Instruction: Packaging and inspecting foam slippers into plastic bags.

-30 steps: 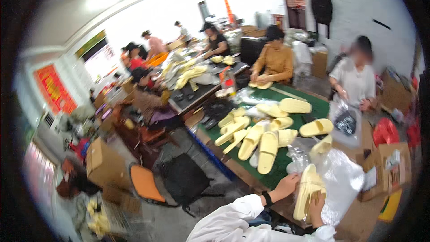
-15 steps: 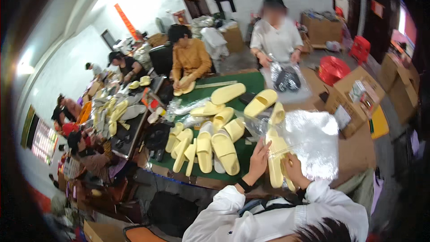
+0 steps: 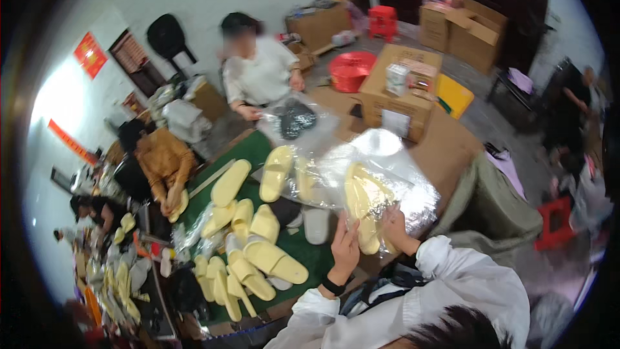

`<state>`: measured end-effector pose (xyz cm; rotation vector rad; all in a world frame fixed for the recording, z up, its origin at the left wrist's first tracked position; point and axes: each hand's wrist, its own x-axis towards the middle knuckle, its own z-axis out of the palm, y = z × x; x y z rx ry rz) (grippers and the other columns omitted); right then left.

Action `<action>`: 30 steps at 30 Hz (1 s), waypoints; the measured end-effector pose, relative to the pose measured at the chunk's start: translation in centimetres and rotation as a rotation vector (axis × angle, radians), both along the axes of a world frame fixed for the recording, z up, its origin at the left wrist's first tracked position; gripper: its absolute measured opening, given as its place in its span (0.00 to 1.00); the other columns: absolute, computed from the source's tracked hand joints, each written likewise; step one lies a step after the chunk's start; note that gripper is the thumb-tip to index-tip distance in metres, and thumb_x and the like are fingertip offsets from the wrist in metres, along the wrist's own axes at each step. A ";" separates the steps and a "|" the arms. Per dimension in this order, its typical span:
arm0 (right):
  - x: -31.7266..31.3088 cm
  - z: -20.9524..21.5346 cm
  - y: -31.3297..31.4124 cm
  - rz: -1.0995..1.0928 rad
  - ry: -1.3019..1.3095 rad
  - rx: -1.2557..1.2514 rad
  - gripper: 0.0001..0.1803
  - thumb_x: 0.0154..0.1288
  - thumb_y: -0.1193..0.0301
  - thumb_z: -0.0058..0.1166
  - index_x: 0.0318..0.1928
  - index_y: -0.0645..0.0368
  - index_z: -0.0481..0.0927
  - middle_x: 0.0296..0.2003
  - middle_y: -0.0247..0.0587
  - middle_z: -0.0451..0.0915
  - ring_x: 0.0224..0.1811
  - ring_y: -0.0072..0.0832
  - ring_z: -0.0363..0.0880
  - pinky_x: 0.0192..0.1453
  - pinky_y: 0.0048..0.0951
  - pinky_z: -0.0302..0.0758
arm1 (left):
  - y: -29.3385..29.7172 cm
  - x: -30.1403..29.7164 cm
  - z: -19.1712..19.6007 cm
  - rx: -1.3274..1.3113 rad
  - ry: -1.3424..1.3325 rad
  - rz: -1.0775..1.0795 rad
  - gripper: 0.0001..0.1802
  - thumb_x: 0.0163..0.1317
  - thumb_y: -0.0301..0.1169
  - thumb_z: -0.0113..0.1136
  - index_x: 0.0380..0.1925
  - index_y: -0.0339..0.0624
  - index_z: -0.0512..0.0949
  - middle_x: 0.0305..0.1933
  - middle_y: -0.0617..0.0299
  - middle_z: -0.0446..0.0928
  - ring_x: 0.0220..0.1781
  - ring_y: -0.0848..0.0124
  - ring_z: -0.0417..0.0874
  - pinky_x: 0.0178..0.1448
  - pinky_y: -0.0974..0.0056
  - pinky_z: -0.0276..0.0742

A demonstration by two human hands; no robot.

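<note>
Lower centre of the frame: one pair of yellow slippers [image 3: 363,201] sits inside one clear plastic bag [image 3: 387,174], at the near edge of the green-covered table [image 3: 303,255]. Long axis runs near-vertical in the frame, leaning toward the upper left; which end is the toe cannot be told. Left hand [image 3: 344,247]: fingers together, flat against the pair's lower left side. Right hand [image 3: 392,224]: fingers curled, gripping bag and slippers. Roughly a dozen loose yellow slippers [image 3: 258,245] lie left of centre. Three seated persons are in view along the table's left and far sides.
</note>
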<state>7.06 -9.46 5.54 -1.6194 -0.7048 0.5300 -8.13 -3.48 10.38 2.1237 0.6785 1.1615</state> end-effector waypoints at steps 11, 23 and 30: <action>5.8 2.3 -16.3 -0.076 -0.381 0.222 0.12 0.55 0.75 0.54 0.42 0.61 0.78 0.31 0.49 0.76 0.32 0.41 0.76 0.36 0.32 0.71 | -7.7 10.0 2.3 -0.072 -0.328 -0.321 0.08 0.58 0.20 0.48 0.38 0.35 0.73 0.56 0.39 0.68 0.59 0.50 0.70 0.60 0.55 0.66; 9.4 3.7 -29.8 -0.199 -0.065 0.123 0.16 0.58 0.75 0.53 0.48 0.66 0.75 0.38 0.49 0.78 0.38 0.29 0.76 0.42 0.26 0.71 | -17.5 16.7 1.8 -0.072 0.082 -0.176 0.17 0.61 0.23 0.49 0.51 0.35 0.72 0.46 0.51 0.74 0.46 0.64 0.76 0.48 0.64 0.71; 9.8 0.9 -33.6 -0.220 -0.030 0.002 0.20 0.60 0.66 0.52 0.50 0.64 0.75 0.33 0.52 0.77 0.33 0.30 0.75 0.37 0.29 0.71 | -21.5 18.3 -0.4 -0.244 0.027 -0.224 0.18 0.64 0.26 0.45 0.53 0.33 0.70 0.53 0.47 0.71 0.55 0.55 0.70 0.61 0.59 0.62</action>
